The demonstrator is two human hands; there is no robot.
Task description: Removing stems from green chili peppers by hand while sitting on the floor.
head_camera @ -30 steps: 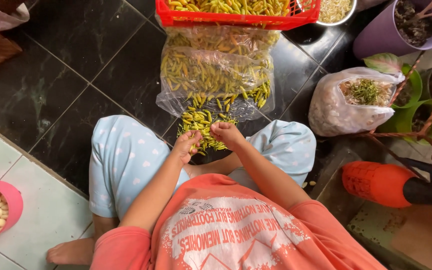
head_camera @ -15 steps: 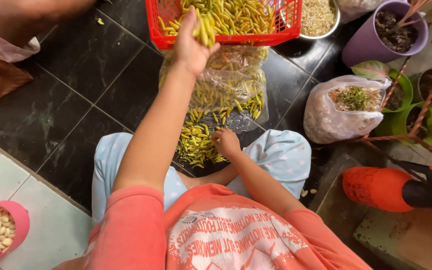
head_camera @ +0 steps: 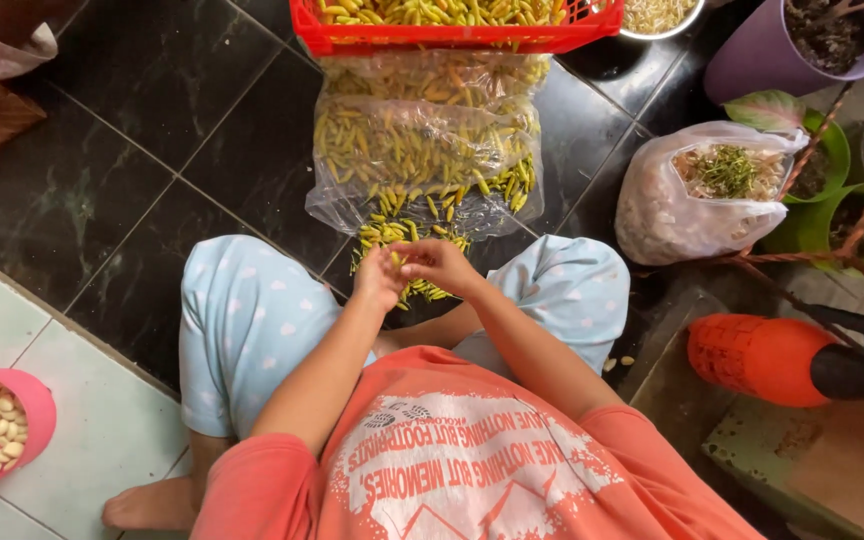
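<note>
Both hands, left hand (head_camera: 380,276) and right hand (head_camera: 437,264), pinch one small chili (head_camera: 397,258) over the loose pile (head_camera: 407,240); red basket (head_camera: 452,25) well filled, clear bag (head_camera: 422,150) mostly full.

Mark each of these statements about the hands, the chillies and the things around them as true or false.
1. Both hands meet over the loose chillies. True: left hand and right hand are together there.
2. The red basket is empty. False: it holds yellow-green chillies.
3. The pink bowl holds pale peeled cloves. True.
4. The clear bag of chillies lies behind the person. False: it lies in front, between the knees and the basket.
5. The floor under the bag is white. False: dark tiles.
</note>
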